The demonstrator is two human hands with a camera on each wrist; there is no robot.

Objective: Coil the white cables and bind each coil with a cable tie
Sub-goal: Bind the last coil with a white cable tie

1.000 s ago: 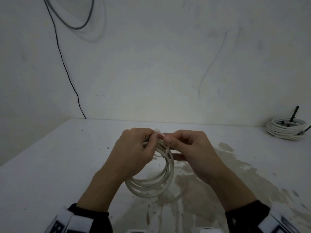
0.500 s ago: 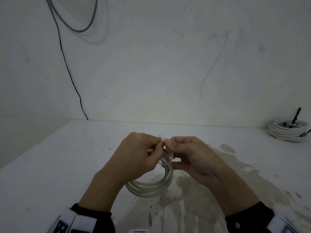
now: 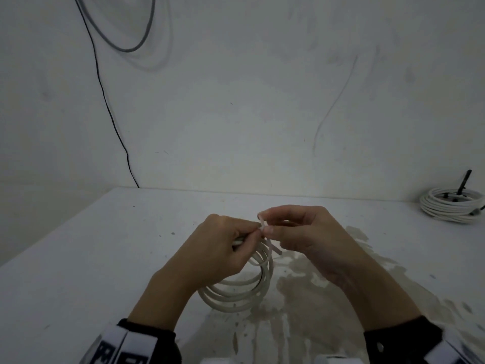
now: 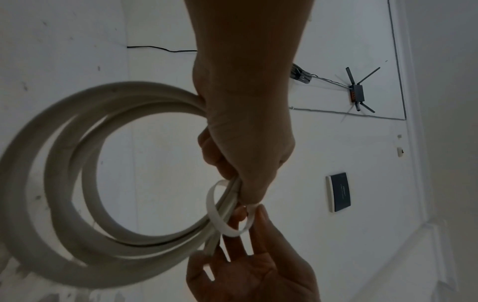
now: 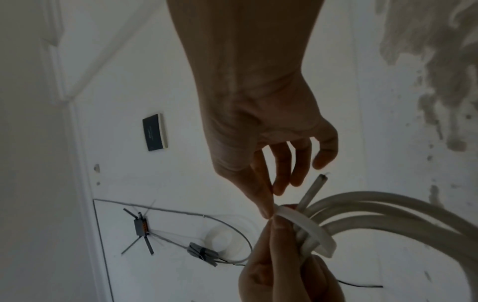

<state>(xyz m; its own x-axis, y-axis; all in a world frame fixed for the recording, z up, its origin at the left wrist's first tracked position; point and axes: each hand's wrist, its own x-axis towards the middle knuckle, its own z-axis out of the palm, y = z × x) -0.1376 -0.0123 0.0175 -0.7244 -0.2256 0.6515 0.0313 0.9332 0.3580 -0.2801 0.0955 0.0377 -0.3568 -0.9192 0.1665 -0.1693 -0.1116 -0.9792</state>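
Bare white room: stained table [image 3: 341, 298], wall-mounted router [image 4: 356, 94], trailing wires [image 3: 105, 101].

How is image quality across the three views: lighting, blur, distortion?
Head view: dim, the wall vignetted at the corners, hands sharp. Left wrist view: the coil looms large and soft, edges bowed. Right wrist view: the right hand backlit and dark.

Not much to read here, honestly. The white wrist strap [image 3: 119, 348] at the bottom left of the head view has bold black block letters on it, but they're cut off by the frame edge and I can't make out a word. The dark rectangular panel [image 4: 341, 192] on the wall, right of centre in the left wrist view, carries one thin line of pale print, too small and blurred to read. Nothing else has any lettering I can spot.
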